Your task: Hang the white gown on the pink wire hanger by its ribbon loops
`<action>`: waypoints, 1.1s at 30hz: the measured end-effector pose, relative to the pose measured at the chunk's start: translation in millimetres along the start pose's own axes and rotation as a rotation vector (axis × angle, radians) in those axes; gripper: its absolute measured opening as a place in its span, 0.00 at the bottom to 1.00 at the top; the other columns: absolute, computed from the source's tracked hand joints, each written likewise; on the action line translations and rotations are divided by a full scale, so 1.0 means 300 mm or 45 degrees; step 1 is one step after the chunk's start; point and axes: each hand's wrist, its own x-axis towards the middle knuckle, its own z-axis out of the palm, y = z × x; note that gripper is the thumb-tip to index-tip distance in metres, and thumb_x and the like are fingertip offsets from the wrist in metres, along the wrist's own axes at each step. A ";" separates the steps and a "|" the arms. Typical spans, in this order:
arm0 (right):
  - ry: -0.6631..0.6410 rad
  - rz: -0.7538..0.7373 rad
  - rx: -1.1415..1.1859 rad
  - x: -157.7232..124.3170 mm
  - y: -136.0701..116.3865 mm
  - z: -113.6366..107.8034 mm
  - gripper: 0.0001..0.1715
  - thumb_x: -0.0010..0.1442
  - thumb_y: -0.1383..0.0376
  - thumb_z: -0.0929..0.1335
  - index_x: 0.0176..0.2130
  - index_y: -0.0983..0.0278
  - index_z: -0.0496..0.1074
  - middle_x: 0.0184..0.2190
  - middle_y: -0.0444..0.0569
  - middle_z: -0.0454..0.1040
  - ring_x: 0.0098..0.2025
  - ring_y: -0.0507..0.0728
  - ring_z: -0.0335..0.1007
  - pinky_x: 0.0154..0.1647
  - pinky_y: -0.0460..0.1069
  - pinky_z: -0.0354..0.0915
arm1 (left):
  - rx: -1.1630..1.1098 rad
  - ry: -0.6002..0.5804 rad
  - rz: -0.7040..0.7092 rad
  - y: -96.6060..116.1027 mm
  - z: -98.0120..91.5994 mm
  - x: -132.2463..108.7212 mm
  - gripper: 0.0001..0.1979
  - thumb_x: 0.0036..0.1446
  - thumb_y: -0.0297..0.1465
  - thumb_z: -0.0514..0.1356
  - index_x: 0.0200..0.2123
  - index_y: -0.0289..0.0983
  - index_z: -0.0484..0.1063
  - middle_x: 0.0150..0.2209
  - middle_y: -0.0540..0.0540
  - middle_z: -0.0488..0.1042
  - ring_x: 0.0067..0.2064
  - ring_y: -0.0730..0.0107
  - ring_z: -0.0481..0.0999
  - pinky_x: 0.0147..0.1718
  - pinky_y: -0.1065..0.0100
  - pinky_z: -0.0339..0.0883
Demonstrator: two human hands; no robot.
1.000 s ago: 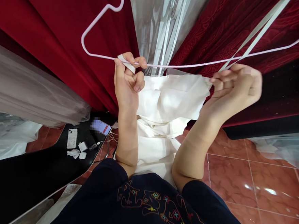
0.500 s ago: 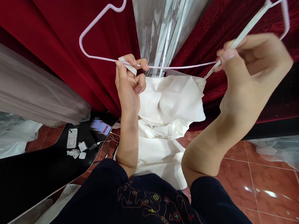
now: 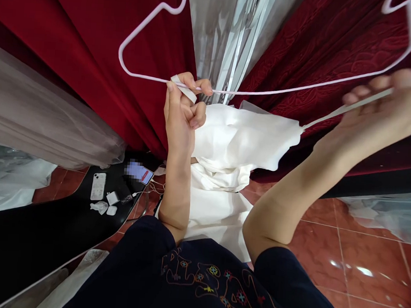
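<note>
A pale pink clothes hanger (image 3: 276, 92) spans the upper part of the head view. My left hand (image 3: 185, 108) pinches its bottom bar near the left corner, and a short white strap (image 3: 184, 87) lies across those fingers. The white garment (image 3: 242, 133) hangs below the bar, in folds down to my lap. My right hand (image 3: 385, 103), blurred by motion, is closed on a thin white strap (image 3: 345, 107) that runs taut from the garment's right corner. That hand is just below the hanger's right side.
Red curtains (image 3: 94, 33) hang on both sides, with silvery drapes (image 3: 231, 34) between. At lower left a black table (image 3: 56, 223) carries a lit phone (image 3: 139, 172), a white phone (image 3: 98, 186), a charger and small items. Red floor tiles (image 3: 318, 246) show at right.
My right hand has moved right and slightly down, drawing the strap away from the hanger's right hook, where it was before. The garment's right corner is stretched rightward. My left hand keeps its hold.
</note>
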 end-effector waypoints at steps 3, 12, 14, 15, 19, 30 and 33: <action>-0.394 -0.022 -0.163 -0.070 0.056 -0.019 0.21 0.63 0.57 0.60 0.31 0.68 0.73 0.27 0.46 0.72 0.29 0.47 0.72 0.35 0.45 0.70 | -0.044 0.005 -0.027 -0.004 0.008 -0.002 0.19 0.69 0.42 0.42 0.30 0.40 0.64 0.32 0.46 0.68 0.16 0.79 0.42 0.17 0.68 0.34; -0.594 -0.035 0.071 -0.166 0.077 0.054 0.14 0.63 0.53 0.60 0.35 0.60 0.62 0.31 0.41 0.69 0.38 0.48 0.74 0.48 0.48 0.72 | 0.031 0.030 -0.138 -0.009 -0.001 -0.019 0.16 0.68 0.41 0.48 0.33 0.41 0.69 0.41 0.44 0.78 0.16 0.79 0.50 0.16 0.70 0.47; -0.614 -0.011 0.092 -0.162 0.087 0.046 0.15 0.63 0.52 0.60 0.34 0.61 0.60 0.28 0.41 0.67 0.34 0.47 0.72 0.42 0.45 0.72 | 0.100 0.056 -0.114 -0.015 -0.027 -0.020 0.14 0.68 0.38 0.49 0.36 0.43 0.72 0.44 0.43 0.78 0.17 0.77 0.54 0.16 0.69 0.49; -0.634 -0.003 0.122 -0.160 0.093 0.042 0.15 0.63 0.52 0.60 0.35 0.61 0.59 0.27 0.41 0.66 0.33 0.47 0.72 0.39 0.44 0.71 | 0.132 0.071 -0.078 -0.015 -0.043 -0.021 0.13 0.68 0.36 0.49 0.38 0.43 0.73 0.44 0.44 0.78 0.18 0.77 0.55 0.17 0.70 0.50; -0.688 -0.027 0.196 -0.146 0.106 0.032 0.13 0.64 0.56 0.61 0.34 0.63 0.57 0.25 0.40 0.66 0.30 0.46 0.71 0.32 0.43 0.67 | 0.210 0.182 0.090 0.021 -0.111 -0.027 0.12 0.67 0.28 0.52 0.43 0.45 0.75 0.44 0.48 0.78 0.22 0.76 0.59 0.18 0.71 0.50; -0.768 0.069 0.342 -0.101 0.112 0.022 0.14 0.64 0.57 0.62 0.32 0.64 0.58 0.23 0.41 0.63 0.24 0.45 0.64 0.29 0.43 0.63 | 0.355 0.302 0.514 0.124 -0.214 0.019 0.12 0.67 0.25 0.55 0.42 0.45 0.77 0.49 0.60 0.76 0.64 0.71 0.63 0.62 0.70 0.60; -0.728 0.054 0.289 -0.098 0.106 0.025 0.16 0.63 0.55 0.62 0.31 0.63 0.57 0.23 0.41 0.63 0.23 0.46 0.63 0.30 0.44 0.64 | 0.364 0.146 0.539 0.158 -0.198 0.018 0.16 0.70 0.25 0.50 0.44 0.45 0.76 0.53 0.63 0.73 0.66 0.72 0.60 0.66 0.69 0.56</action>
